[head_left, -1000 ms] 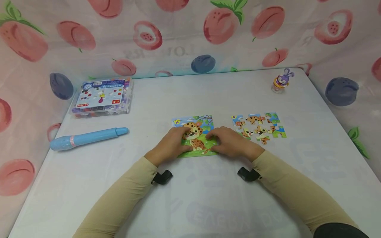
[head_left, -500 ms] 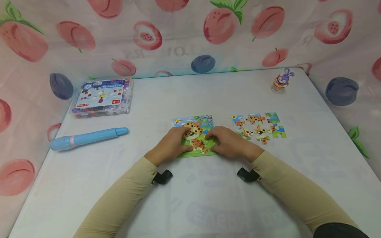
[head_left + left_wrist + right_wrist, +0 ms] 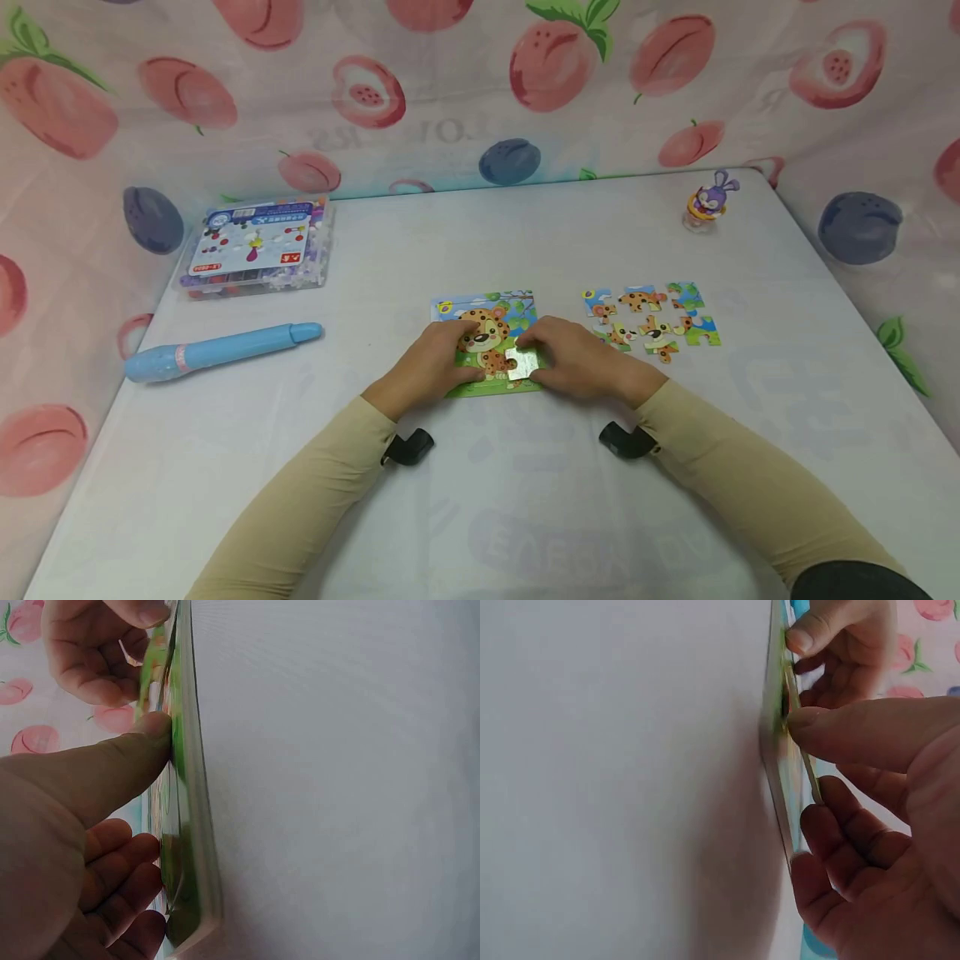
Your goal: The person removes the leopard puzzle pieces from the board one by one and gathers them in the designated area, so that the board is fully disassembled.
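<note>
A leopard jigsaw puzzle (image 3: 486, 332) lies flat in the middle of the table, a picture of a spotted cub on green grass. My left hand (image 3: 438, 362) rests on its left part, thumb and fingertips pressing on the picture in the left wrist view. At the right part, my right hand (image 3: 576, 357) pinches a jigsaw piece (image 3: 810, 776) between thumb and fingers. That piece is tilted up off the puzzle, and its face catches a white glare in the head view. Right of the puzzle, several loose jigsaw pieces (image 3: 642, 298) lie in two rough rows.
A clear plastic case (image 3: 255, 248) with a printed label stands at the back left. In front of it lies a light-blue wand-like tube (image 3: 225, 350). A small purple rabbit figure (image 3: 708, 200) stands at the back right. Fruit-print cloth hangs behind the table.
The jigsaw piece under my right fingers has tipped up from the puzzle and now shows a bright glare. My left hand has hardly moved.
</note>
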Demonstrator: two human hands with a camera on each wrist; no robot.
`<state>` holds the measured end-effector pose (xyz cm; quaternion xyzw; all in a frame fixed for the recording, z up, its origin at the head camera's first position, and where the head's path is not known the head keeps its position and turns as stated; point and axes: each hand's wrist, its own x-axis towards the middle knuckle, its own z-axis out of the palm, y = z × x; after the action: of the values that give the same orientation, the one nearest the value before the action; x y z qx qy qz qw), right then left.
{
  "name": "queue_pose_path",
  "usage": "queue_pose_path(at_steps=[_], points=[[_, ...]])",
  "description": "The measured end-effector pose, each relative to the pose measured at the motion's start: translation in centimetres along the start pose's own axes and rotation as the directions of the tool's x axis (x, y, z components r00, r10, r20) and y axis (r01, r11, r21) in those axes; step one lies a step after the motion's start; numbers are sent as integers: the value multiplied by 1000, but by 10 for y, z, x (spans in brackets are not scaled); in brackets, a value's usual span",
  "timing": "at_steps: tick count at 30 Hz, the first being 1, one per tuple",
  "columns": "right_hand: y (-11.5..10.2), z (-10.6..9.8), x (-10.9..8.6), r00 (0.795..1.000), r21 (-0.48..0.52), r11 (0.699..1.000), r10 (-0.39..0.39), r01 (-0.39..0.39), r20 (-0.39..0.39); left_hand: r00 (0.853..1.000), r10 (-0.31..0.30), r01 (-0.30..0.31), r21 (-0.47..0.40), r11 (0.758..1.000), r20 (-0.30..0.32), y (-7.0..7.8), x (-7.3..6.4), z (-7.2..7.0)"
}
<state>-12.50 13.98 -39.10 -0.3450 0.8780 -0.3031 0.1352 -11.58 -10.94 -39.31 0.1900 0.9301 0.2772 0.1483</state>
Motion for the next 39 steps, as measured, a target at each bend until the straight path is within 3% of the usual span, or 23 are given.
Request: queue_pose_path(at_steps=[11,20,27,35,39], points=[[17,-29,-26,982,25,982,188,-187,-36,1000,-12,12,-30,999,1,0,0,1],[39,-57,-61,969,-5,973,229,-231,-96,1000,-12,12,-22,1000,11,1,-1,0],[51,-75,-87,938,-33,942,329,-334,-111,1000,-10,10,-23,1000,9,1,-1,0],[70,-82,-119,893,-27,897,435,-441,-111,1000,-7,8,-24,1000,13,1,-1,1],[80,-84,-132,887,-27,892,445,-451,-122,1000,-5,5,-19,1000,7,0,0,0]])
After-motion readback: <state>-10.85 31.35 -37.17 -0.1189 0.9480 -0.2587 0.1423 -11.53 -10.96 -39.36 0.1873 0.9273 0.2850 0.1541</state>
